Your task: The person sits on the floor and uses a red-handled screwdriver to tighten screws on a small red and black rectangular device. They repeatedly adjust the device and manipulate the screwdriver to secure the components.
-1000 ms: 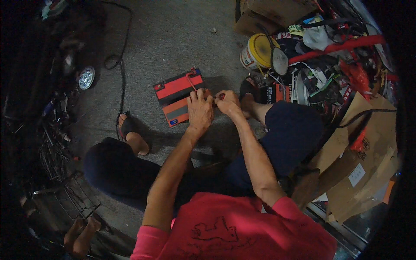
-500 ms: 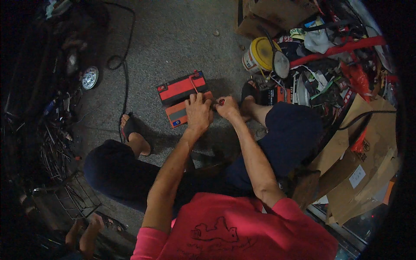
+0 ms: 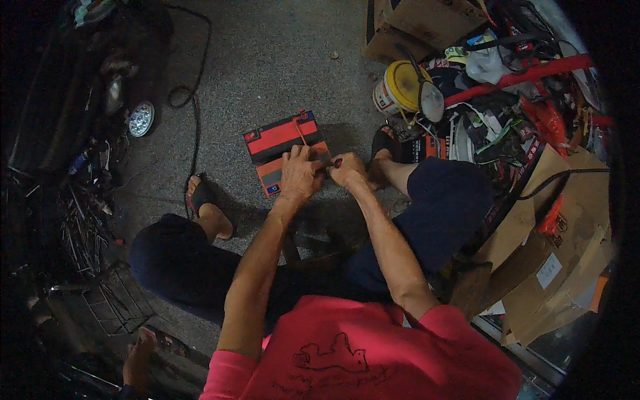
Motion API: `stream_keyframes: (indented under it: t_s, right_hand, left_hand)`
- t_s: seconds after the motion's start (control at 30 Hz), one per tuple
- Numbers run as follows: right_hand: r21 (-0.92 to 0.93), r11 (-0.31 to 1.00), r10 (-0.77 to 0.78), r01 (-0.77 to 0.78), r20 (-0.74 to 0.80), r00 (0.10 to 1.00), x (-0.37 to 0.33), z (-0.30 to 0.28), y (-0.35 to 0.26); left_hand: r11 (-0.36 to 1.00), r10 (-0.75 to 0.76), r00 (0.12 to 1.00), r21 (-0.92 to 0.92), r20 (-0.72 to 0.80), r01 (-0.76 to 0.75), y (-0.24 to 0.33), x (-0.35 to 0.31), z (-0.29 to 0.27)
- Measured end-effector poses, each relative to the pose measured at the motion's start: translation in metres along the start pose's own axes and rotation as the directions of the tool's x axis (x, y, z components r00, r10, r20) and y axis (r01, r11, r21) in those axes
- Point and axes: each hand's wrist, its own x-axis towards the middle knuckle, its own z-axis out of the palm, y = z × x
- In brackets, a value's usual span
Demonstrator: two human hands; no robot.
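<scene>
Two box-shaped batteries lie side by side on the floor before me. The farther one is a red and black battery (image 3: 283, 135). Nearer to me is an orange and grey battery (image 3: 271, 177), partly hidden by my left hand (image 3: 301, 175). My left hand is closed over its right part, fingers bent down on the top. A thin red lead (image 3: 299, 131) crosses the red battery towards those fingers. Beside it, at the battery's right end, my right hand (image 3: 349, 171) is closed around a small red-handled tool (image 3: 338, 163); its tip is hidden.
A white bucket with a yellow lid (image 3: 404, 85) stands at right, by a heap of parts and bags. Cardboard boxes (image 3: 427, 27) are behind it, flattened cardboard (image 3: 567, 247) nearer. At left lie a black cable (image 3: 195, 127), a round lamp (image 3: 141, 119) and a wire basket (image 3: 117, 303).
Both hands shift slightly towards me and left, staying at the orange battery. At lower left, another person's foot or leg has moved.
</scene>
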Motion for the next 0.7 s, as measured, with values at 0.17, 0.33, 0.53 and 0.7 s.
stream_keyframes:
  t_s: [0.17, 0.33, 0.53, 0.7]
  right_hand:
    - [0.013, 0.999, 0.038, -0.038, -0.01, 0.999, -0.01, -0.003, -0.007]
    - [0.124, 0.992, 0.032, -0.026, -0.04, 0.999, -0.018, -0.001, -0.008]
    - [0.117, 0.993, 0.004, 0.007, -0.094, 0.996, -0.013, 0.001, -0.002]
    - [0.246, 0.969, -0.003, 0.022, -0.081, 0.997, -0.007, 0.012, 0.013]
  left_hand:
    - [0.999, -0.023, 1.0, -0.023, 0.002, 0.023, 0.008, -0.001, -0.006]
    - [0.999, -0.047, 0.999, 0.018, -0.021, 0.048, 0.011, -0.004, -0.005]
    - [0.996, -0.083, 0.997, -0.024, 0.005, 0.083, 0.008, 0.002, -0.001]
    - [0.992, -0.076, 0.996, -0.104, -0.037, 0.071, 0.009, 0.0, -0.004]
